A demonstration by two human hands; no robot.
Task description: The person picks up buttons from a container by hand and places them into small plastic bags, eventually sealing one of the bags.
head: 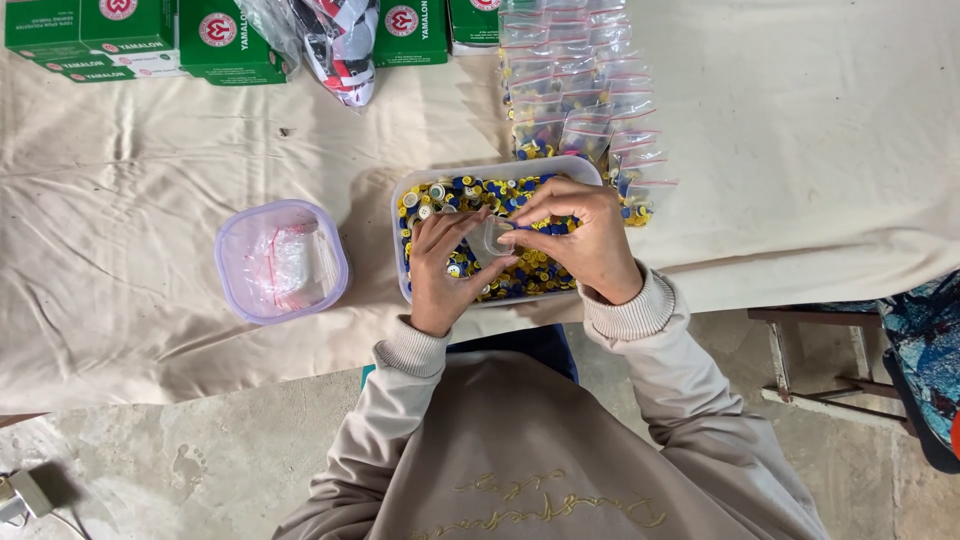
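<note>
Nearest to us is the beige sweatshirt [540, 450], both sleeves reaching out over the cloth-covered table [130, 300]. Our left hand [445, 270] and right hand [580, 235] meet right over the clear tub [420, 180] of little blue and yellow caps [535, 270]. Between them we've got a small clear zip bag [492, 238]: left fingers curled round it from below and the side, right thumb and fingers pinching its top edge. Can't tell whether the mouth of the bag is open or closed, it's see-through and tiny.

If we had to give a tip for this bit: keep the bag low over the tub so anything that slips lands back in the pile, and grip it by the edges, not the middle.

Off to the left sits a square tub with a purple rim [281, 262], holding what looks like empty bags. Farther out, just beyond the cap tub, there's a row of filled zip bags [585, 90], and at the far left a stack of green boxes [130, 35].
</note>
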